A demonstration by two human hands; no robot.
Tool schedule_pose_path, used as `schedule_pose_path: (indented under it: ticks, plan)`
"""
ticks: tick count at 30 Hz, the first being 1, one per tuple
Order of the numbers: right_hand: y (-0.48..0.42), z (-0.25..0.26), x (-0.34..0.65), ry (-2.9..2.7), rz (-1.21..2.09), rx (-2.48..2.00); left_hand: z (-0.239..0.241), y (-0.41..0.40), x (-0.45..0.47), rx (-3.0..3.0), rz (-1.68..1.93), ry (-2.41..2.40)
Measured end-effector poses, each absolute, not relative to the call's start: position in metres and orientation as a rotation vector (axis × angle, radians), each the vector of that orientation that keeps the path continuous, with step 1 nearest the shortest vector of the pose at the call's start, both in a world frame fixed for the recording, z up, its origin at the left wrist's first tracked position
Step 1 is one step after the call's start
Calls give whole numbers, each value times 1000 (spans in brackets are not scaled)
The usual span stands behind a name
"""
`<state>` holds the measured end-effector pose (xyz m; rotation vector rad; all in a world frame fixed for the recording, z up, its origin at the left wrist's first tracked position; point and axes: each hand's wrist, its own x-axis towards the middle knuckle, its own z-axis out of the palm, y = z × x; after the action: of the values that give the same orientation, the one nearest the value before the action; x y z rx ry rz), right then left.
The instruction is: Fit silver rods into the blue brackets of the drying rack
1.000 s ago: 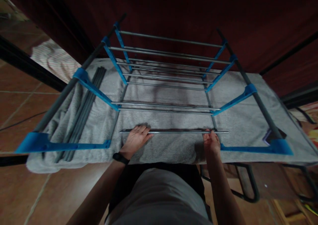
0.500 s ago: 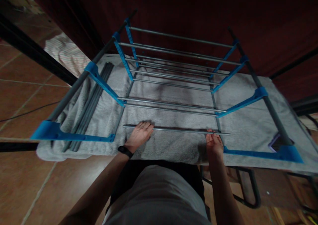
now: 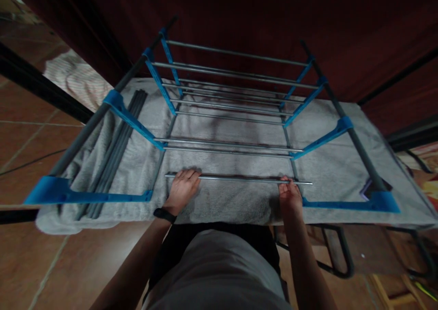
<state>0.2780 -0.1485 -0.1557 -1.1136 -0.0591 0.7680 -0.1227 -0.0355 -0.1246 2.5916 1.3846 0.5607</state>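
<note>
A rack frame of blue plastic brackets [image 3: 132, 118] and grey metal rods lies on a grey towel [image 3: 328, 168] over a table. I hold one loose metal rod [image 3: 239, 179] crosswise near the towel's front edge. My left hand [image 3: 181, 189] grips it near its left end, fingers curled over it. My right hand [image 3: 290, 195] pinches it near its right end. The rod's left tip lies a little right of the near left blue bracket [image 3: 89, 196]; its right tip is just above the near right blue bracket [image 3: 352, 205].
A bundle of dark grey poles [image 3: 118, 145] lies on the towel at the left. A dark red wall stands behind the table. Brown floor tiles spread to the left, and a black metal chair frame [image 3: 338, 255] is below the table at the right.
The view swung right and then back. My left hand slid slightly left along the rod and curled over it. The rod stays near the towel's front edge.
</note>
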Motion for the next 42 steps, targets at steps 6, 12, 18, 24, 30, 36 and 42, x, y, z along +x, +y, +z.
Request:
schedule_pose_path:
  ticks: [6, 12, 18, 24, 30, 36, 42]
  plan:
    - [-149, -155, 278, -28, 778, -1095, -120, -33, -146, 2332, 857, 1703]
    - [-147, -158, 278, -36, 773, -1100, -120, -25, -161, 1729, 1183, 1763]
    - [-147, -160, 280, -23, 763, -1093, -120, -21, -154, 1221, 1360, 1608]
    - [-149, -157, 278, -96, 801, -1098, -104, -18, -137, 576, 1539, 1211]
    - [-149, -153, 276, -114, 832, -1107, -97, -21, -127, 344, 1523, 1129]
    - [-149, -150, 274, -121, 841, -1121, -95, -21, -118, 217, 1444, 1093]
    - [-146, -149, 272, -104, 826, -1148, -99, -25, -111, 265, 1338, 1044]
